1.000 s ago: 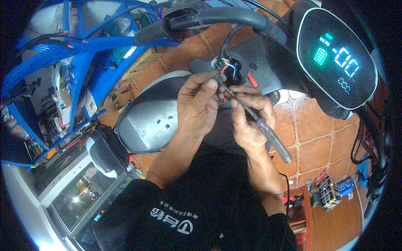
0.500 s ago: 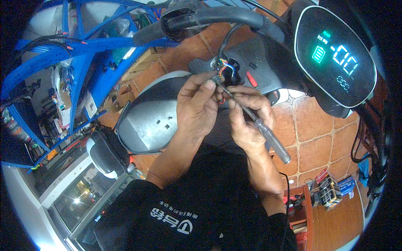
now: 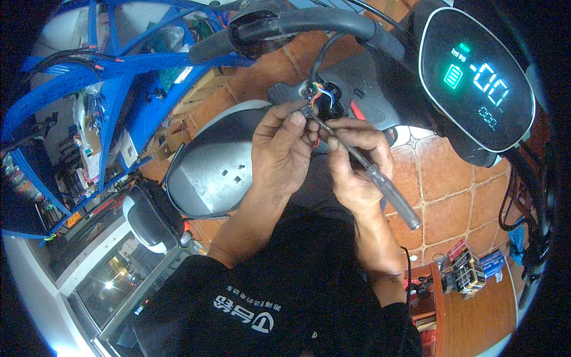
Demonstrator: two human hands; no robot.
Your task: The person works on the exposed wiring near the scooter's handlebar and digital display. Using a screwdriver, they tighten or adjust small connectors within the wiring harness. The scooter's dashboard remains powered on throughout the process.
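Note:
My left hand (image 3: pixel 281 156) pinches a small connector (image 3: pixel 307 110) joined to thin coloured wires (image 3: pixel 321 92), which come from a dark cable and housing (image 3: pixel 334 101) just above my fingertips. My right hand (image 3: pixel 357 169) grips a screwdriver (image 3: pixel 389 190) with a translucent grey handle; its shaft slants up-left, and its tip meets the connector at my left thumb, where fine detail is hidden. A red object (image 3: pixel 357 111) lies on the grey footboard (image 3: pixel 375 83) behind my right hand. Left of my hands is the scooter seat (image 3: pixel 208 166) with several small dark pieces on it.
The handlebar (image 3: pixel 303 24) arches overhead, with a lit display (image 3: pixel 476 86) at upper right. Blue shelving (image 3: pixel 119 89) full of parts stands at left beside a second seat (image 3: pixel 148 211). Cartons (image 3: pixel 467 271) sit on a wooden cabinet (image 3: pixel 482 318) at lower right, over a tiled floor.
My right hand and the screwdriver handle have shifted slightly to the right, while the tip stays at the connector. My left hand has barely moved.

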